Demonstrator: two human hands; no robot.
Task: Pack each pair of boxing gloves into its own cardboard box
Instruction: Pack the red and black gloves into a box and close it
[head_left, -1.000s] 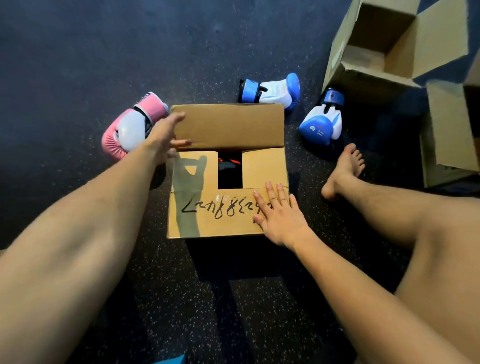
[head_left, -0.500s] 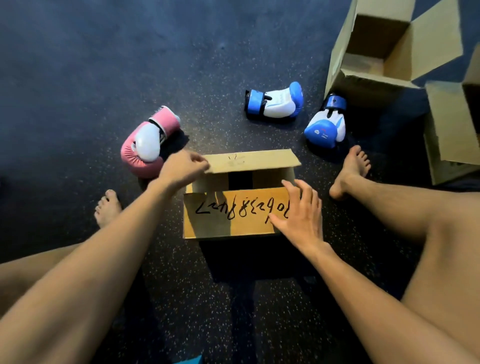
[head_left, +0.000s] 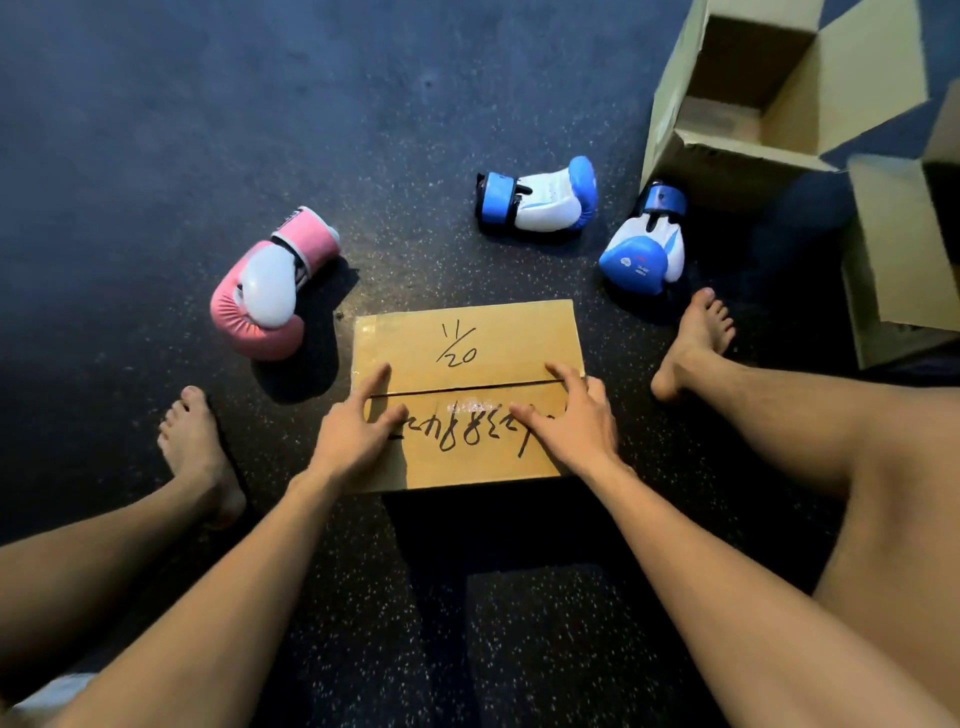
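I have the left hand and right hand pressing flat on the closed cardboard box. Both are spread wide, gripping nothing.

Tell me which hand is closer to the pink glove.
Left. The left hand rests on the closed box, at its end nearest the pink glove; the right hand, at its opposite end.

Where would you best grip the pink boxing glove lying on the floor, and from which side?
Probably the cuff of the pink boxing glove: narrower than the padded fist, it lies at the far right end, so come down from above there.
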